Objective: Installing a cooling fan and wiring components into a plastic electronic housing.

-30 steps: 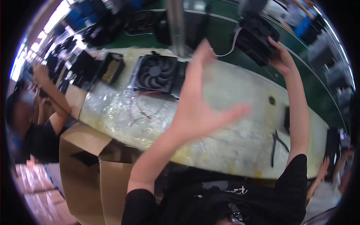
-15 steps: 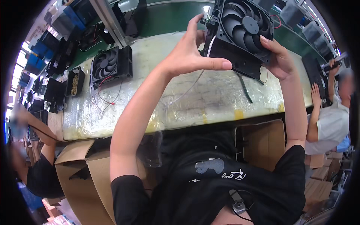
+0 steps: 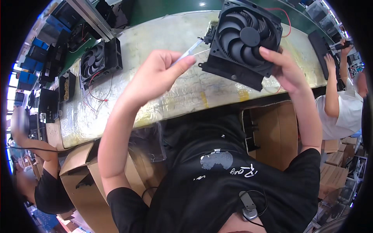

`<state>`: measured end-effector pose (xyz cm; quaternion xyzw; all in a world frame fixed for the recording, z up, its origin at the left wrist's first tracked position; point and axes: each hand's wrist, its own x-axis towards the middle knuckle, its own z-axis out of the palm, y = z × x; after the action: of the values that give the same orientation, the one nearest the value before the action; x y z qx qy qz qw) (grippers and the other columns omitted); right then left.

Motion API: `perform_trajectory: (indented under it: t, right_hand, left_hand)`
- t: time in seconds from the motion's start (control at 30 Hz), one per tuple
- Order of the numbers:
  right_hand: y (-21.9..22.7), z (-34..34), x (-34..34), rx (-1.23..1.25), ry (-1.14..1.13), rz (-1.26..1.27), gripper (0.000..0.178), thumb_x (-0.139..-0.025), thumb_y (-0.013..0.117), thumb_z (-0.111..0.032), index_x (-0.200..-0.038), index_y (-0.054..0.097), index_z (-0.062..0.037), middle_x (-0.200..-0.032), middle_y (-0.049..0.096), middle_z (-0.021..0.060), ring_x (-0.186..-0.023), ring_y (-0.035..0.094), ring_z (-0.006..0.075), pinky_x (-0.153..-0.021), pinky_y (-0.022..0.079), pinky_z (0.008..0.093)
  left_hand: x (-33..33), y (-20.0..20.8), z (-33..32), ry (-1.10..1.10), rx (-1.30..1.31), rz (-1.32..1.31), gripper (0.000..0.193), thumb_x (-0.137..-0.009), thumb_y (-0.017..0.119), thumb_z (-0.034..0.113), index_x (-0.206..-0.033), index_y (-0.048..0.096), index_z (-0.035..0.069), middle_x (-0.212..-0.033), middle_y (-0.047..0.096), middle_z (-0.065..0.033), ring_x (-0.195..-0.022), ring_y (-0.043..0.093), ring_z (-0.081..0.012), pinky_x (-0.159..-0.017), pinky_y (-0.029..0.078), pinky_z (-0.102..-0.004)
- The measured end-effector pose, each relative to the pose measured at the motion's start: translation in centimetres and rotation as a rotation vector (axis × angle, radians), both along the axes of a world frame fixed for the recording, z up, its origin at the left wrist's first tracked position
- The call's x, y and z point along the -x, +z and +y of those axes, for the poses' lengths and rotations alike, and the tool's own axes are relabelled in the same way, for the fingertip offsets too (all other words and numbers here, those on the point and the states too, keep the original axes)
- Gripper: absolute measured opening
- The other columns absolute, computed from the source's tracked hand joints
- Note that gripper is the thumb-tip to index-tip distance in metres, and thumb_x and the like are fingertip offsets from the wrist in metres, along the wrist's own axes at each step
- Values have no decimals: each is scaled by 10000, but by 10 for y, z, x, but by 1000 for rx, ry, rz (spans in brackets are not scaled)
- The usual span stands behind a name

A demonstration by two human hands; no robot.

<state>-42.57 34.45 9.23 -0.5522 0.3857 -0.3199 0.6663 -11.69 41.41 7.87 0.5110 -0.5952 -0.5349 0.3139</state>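
Observation:
My right hand (image 3: 290, 72) grips a black cooling fan unit (image 3: 239, 62) by its right side, thumb on the front of the frame, holding it up over the table. Between the thumb and fingers of my left hand (image 3: 157, 75) is a white cable (image 3: 190, 50), stretched toward the small parts on the unit's left side. A thin red wire (image 3: 289, 19) loops out at the unit's upper right. The fingers behind the unit are hidden.
A second fan unit (image 3: 101, 60) with loose wires stands at the table's left, beside a small bin (image 3: 67, 86) of little parts. Plastic film covers the table (image 3: 155, 112). Cardboard boxes (image 3: 272, 130) stand below its edge. Co-workers sit at both sides, one in a white shirt (image 3: 340, 108).
My left hand has left the unit's side, moved left and down, and now pinches the white cable. The fan unit has shifted slightly left and tilted. The pliers on the table are no longer visible.

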Motion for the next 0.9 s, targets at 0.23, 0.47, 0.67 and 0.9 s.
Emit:
perform_trajectory:
  t: [0.23, 0.47, 0.67, 0.9]
  right_hand:
    - [-68, 61, -66, -407, -273, -334, 415, -916, 664, -281, -1266, 581, -75, -1171, 671, 55, -1073, 641, 179, -967, 487, 411]
    - [-97, 68, -137, -532, -270, -668, 325, -913, 649, -89, -1228, 569, -74, -1184, 634, 39, -1068, 604, 159, -921, 482, 358]
    - [-36, 46, -48, -61, 173, -174, 445, -920, 633, -99, -1337, 506, -7, -1131, 672, 212, -832, 686, 160, -696, 556, 277]
    - [-66, -187, 53, 600, -499, 882, 363, -897, 660, -364, -990, 720, -18, -668, 666, 42, -514, 541, 80, -488, 429, 261]
  left_hand:
    - [54, -43, 54, 472, 399, -274, 337, -969, 511, 77, -1256, 554, -96, -644, 556, -266, -559, 588, -387, -566, 457, -361]
    - [17, -95, 11, 597, 425, -167, 402, -996, 456, 101, -1360, 475, -71, -737, 625, -208, -641, 579, -173, -621, 474, -324]
    - [14, -75, 17, 574, 311, -462, 376, -993, 452, 79, -1325, 509, -89, -627, 538, -114, -594, 452, -94, -555, 402, -275]
    - [19, -70, 15, 629, 159, -256, 384, -1006, 457, 79, -1364, 497, -51, -682, 477, 32, -601, 369, -30, -516, 330, -206]
